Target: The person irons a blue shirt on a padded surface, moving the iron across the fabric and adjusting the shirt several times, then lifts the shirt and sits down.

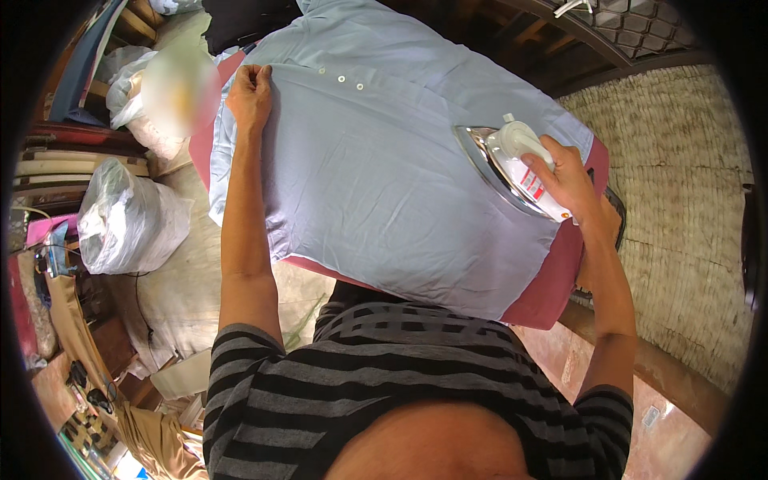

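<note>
While our left grip (254, 94) pinches the pale-blue, white-buttoned cloth shirt (360, 184) at its far left, likely to hold it taut, our right grip (565, 178) clasps the wedge-shaped white-and-chrome iron (507, 162) on the shirt's right side; beneath the shirt, a maroon padded board (546, 282) gives backing.

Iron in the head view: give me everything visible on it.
The iron has a white, plastic-looking body with red markings, a shiny metal base tapering to a point, a small pale knob up front and an amber spot at the heel. It sits over the right part of the light blue shirt, tip toward upper left; full sole contact can't be confirmed. The right hand grips its white handle.
</note>
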Demonstrator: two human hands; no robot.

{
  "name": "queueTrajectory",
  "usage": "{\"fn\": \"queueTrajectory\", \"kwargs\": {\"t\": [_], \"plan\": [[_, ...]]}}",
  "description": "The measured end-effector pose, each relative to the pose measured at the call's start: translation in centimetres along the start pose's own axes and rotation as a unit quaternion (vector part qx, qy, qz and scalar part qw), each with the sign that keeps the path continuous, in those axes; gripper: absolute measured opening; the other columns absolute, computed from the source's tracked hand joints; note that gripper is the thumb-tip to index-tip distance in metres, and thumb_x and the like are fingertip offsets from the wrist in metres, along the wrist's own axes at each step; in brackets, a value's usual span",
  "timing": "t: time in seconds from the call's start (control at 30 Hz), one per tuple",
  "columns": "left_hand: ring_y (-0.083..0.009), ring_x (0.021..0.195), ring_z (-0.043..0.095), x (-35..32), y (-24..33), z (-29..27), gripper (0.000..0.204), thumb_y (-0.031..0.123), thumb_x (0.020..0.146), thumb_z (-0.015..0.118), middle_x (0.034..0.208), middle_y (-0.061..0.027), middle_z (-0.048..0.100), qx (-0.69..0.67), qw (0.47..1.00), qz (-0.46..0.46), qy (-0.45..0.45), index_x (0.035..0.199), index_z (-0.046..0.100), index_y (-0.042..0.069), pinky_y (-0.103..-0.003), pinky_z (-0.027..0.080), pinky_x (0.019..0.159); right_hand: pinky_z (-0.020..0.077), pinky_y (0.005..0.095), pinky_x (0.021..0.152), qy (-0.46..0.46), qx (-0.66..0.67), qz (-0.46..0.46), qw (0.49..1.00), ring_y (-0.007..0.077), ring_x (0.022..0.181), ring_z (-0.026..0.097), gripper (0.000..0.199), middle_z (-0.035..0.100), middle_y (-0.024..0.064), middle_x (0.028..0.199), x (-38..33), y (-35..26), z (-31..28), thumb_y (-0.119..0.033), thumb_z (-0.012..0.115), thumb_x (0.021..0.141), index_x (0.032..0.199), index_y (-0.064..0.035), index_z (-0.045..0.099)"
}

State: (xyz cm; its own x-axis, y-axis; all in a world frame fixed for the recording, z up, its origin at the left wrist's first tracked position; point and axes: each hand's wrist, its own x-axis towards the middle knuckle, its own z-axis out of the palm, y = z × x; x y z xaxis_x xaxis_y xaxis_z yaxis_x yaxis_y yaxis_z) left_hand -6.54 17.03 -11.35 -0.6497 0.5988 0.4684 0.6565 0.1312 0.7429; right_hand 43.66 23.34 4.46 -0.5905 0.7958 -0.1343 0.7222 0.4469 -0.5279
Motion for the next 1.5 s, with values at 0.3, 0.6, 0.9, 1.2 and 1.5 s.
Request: {"fn": "queueTrajectory", "kwargs": {"t": [0.3,0.6,0.9,1.2,1.5], "plan": [[-0.0183,0.068,0.063,-0.9,1.0,-0.3,0.023,0.032,0.087,0.070,0.073,-0.0035,0.067,0.014,0.999,-0.039,-0.006,0.089,0.067,0.009,-0.033,0.045,0.072,0.0472,0.0384,0.057,-0.033,-0.027,0.000,0.999,0.0288,0.056,0.062,0.042,0.065,0.0193,0.067,5.6,-7.6,3.0,-0.044,0.065,0.092,0.091,-0.0020,0.064],[-0.0190,0.068,0.064,-0.9,1.5,-0.6,0.020,0.027,0.086,0.069,0.077,-0.0053,0.069,0.020,1.000,-0.015,-0.002,0.088,0.068,0.008,-0.030,0.045,0.072,0.0504,0.0372,0.059,-0.054,0.016,-0.013,0.998,0.0278,0.059,0.066,0.046,0.066,0.0196,0.070,7.8,-11.5,5.1,-0.044,0.062,0.093,0.091,0.0027,0.063],[-0.0268,0.094,0.064,1.3,3.4,0.6,0.043,0.054,0.084,0.065,0.094,-0.0043,0.071,0.178,0.978,0.056,-0.095,0.095,0.071,0.013,-0.048,0.032,0.085,0.0487,0.0392,0.060,-0.026,0.007,-0.018,0.999,0.0330,0.060,0.063,0.043,0.065,0.0236,0.072,7.9,-10.8,5.1,-0.040,0.063,0.094,0.088,0.0030,0.062],[-0.0319,0.084,0.065,3.1,2.9,4.7,0.035,0.043,0.091,0.064,0.080,-0.0098,0.068,0.103,0.989,0.061,-0.088,0.091,0.064,0.008,-0.047,0.042,0.074,0.0500,0.0376,0.063,-0.022,-0.030,0.018,0.999,0.0323,0.066,0.067,0.037,0.066,0.0201,0.072,4.9,-7.0,2.9,-0.039,0.066,0.092,0.095,-0.0022,0.064],[-0.0333,0.078,0.063,3.3,3.3,4.4,0.031,0.037,0.094,0.061,0.076,-0.0097,0.065,0.123,0.977,0.175,-0.016,0.083,0.059,0.009,-0.045,0.045,0.068,0.0487,0.0365,0.060,-0.027,-0.028,-0.025,0.999,0.0292,0.062,0.065,0.035,0.065,0.0193,0.071,7.2,-5.8,1.9,-0.036,0.068,0.091,0.091,-0.0020,0.062]]}}
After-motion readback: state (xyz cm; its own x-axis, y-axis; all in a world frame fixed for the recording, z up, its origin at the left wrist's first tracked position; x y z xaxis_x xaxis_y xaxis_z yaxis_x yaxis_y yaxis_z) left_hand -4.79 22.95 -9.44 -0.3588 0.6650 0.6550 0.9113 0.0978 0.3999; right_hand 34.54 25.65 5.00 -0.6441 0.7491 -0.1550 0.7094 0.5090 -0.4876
